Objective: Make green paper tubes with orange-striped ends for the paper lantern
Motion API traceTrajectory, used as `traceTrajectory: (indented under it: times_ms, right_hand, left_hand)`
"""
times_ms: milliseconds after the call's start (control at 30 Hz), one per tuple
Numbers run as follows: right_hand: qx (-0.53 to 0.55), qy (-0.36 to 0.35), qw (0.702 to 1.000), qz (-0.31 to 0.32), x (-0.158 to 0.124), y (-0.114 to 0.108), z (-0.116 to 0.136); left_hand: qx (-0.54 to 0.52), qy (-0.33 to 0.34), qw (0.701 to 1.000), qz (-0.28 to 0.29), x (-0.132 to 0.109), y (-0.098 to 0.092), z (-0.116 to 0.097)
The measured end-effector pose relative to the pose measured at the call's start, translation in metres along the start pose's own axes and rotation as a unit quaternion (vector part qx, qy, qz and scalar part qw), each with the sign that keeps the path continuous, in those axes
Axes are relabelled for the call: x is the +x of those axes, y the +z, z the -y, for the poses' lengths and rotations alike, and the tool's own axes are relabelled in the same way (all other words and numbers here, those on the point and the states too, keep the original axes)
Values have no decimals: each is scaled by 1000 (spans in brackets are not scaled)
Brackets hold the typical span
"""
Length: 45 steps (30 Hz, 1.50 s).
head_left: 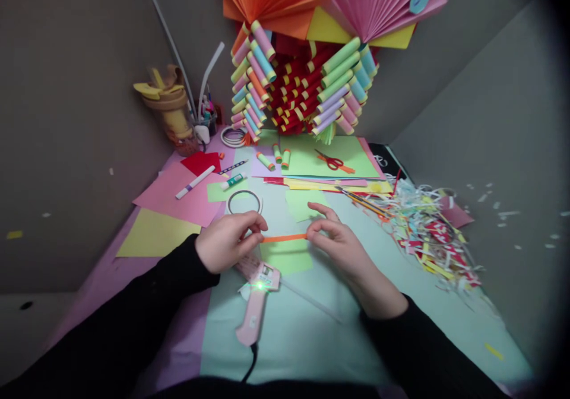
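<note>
At the centre of the frame, a narrow orange paper strip [285, 238] is held straight and nearly level. Its left end is pinched by the left hand [229, 241], fingers curled; its right end is pinched by the right hand [342, 249], with one finger lifted away. Black fabric sleeves [146, 307] are angled inward from the lower corners.

- Long black cloth left sleeve [146, 319], faintly creased, its cuff at the wrist.
- Long black cloth right sleeve [427, 357], plain, its cuff set slightly above the wrist.
- Left grip [231, 238] and right grip [341, 244]: bare human hands.
- Dark clothing [267, 389] along the bottom edge.
</note>
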State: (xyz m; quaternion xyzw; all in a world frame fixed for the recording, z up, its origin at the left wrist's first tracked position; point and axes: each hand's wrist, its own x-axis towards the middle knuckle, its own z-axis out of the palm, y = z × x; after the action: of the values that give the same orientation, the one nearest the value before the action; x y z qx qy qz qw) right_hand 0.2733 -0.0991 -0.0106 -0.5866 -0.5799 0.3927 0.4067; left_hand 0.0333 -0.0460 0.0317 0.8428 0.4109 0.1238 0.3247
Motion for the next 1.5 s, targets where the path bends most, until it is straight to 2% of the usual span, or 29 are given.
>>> traceTrajectory:
  times_ms: [200,400,567,700,833,1000,1267,1367,1500]
  right_hand:
    - [-40,2,999,17,3,7,-9]
    - [-99,-6,995,21,4,11,-19]
    - [-141,-12,990,28,4,13,-21]
    - [-146,-17,989,23,3,13,-21]
    - [-147,-21,989,10,3,12,-22]
    - [-151,-21,988,5,3,11,-25]
    - [-155,-8,988,4,6,9,-27]
    - [-155,-1,988,3,6,9,-27]
    - [-160,7,987,-1,7,9,-27]
  left_hand:
    - [-38,1,999,29,3,2,16]
    - [-53,3,998,21,5,-4,21]
    - [-8,3,1000,30,6,-9,21]
    - [101,36,994,35,-4,-5,8]
    - [218,27,972,80,-25,13,-14]
    - [245,13,962,121,-42,34,-34]
    - [236,-18,952,195,-45,46,-51]
    - [227,-21,956,183,-44,48,-50]
    - [241,24,961,134,-42,49,-46]
